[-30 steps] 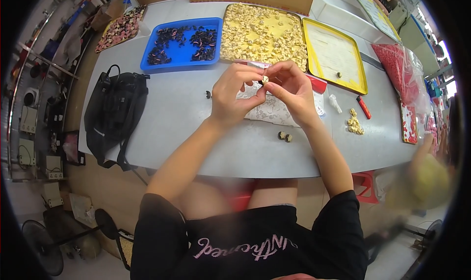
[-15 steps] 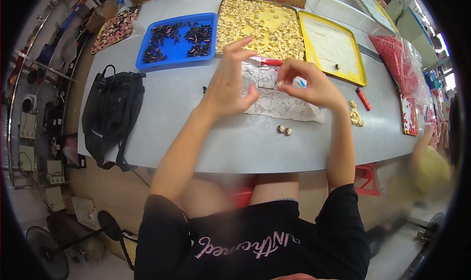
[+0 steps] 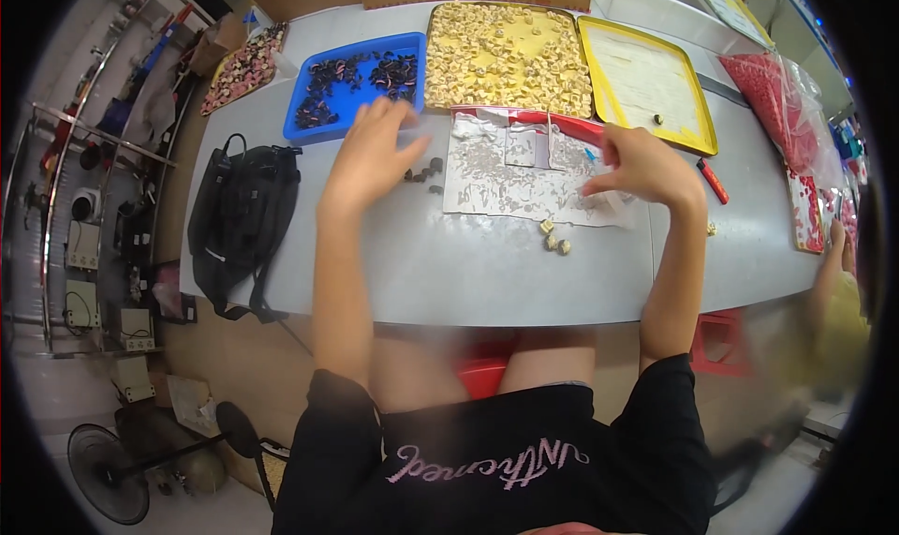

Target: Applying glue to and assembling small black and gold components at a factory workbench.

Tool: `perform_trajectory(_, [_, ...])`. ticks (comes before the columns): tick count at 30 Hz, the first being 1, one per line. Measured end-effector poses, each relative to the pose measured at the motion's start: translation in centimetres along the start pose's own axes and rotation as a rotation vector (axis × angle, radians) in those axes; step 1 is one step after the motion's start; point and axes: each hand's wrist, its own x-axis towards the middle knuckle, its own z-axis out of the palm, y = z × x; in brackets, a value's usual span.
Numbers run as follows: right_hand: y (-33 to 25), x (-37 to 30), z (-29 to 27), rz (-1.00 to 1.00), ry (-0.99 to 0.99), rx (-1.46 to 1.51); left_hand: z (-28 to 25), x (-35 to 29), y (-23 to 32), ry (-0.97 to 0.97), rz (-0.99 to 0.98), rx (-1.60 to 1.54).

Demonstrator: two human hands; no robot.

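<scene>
My left hand [image 3: 370, 156] hovers with fingers apart by the near right corner of a blue tray [image 3: 290, 113] of dark curled pieces. Several loose dark pieces [image 3: 426, 171] lie on the table beside it. My right hand [image 3: 646, 165], thumb and fingers spread, is over the right part of a white sheet [image 3: 506, 193] with grey patches; nothing shows in it. Resting on that sheet is a small flat rectangular plate [image 3: 529, 146]. In front of the sheet sit a cream piece [image 3: 547, 227] and two cream-and-dark round pieces [image 3: 557, 245].
Behind the sheet, a yellow tray [image 3: 590, 95] holds many cream pieces. Right of it, another yellow tray [image 3: 698, 127] carries one dark round piece. A red-handled tool [image 3: 713, 181], a bag of red bits [image 3: 773, 104] and a black bag [image 3: 243, 221] lie on the table.
My right hand has let go of the small piece it pinched and moved right. My left hand has moved left toward the blue tray. A cream piece now sits by the two round ones.
</scene>
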Motion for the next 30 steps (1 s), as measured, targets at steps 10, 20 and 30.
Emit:
perform_trajectory(10, [3.3,0.4,0.0,0.149,-0.106,-0.025,0.7,-4.3,1.2,-0.177,-0.202,-0.168])
perform_trajectory(20, [3.9,-0.3,-0.7,0.046,-0.056,0.033,2.1,-6.1,1.2,0.111,-0.147,-0.215])
perform_trajectory(30, [3.8,3.5,1.0,-0.500,0.817,0.370,2.8,-4.3,2.5,0.185,-0.116,-0.528])
